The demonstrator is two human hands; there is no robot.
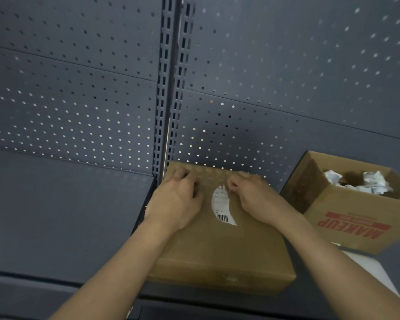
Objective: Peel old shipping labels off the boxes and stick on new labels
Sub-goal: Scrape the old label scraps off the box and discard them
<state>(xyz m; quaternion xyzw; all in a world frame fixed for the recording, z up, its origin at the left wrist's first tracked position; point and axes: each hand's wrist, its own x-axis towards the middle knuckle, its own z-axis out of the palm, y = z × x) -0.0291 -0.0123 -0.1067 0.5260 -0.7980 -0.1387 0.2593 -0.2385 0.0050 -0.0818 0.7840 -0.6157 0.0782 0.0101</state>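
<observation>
I read this as the peeling step. The right hand (252,199) pinches the top edge of the old shipping label (221,204), thin white paper with a ragged outline, on top of the flat brown cardboard box (217,250) on the dark metal shelf (67,215). The left hand (178,199) lies on the box, fingers bent; I cannot tell whether it grips anything. Next I'd want a slow, low pull, since paper this thin probably tears.

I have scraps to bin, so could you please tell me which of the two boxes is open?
The MAKEUP box at right, holding crumpled paper; the other box, under the left hand and right hand, is closed.
</observation>
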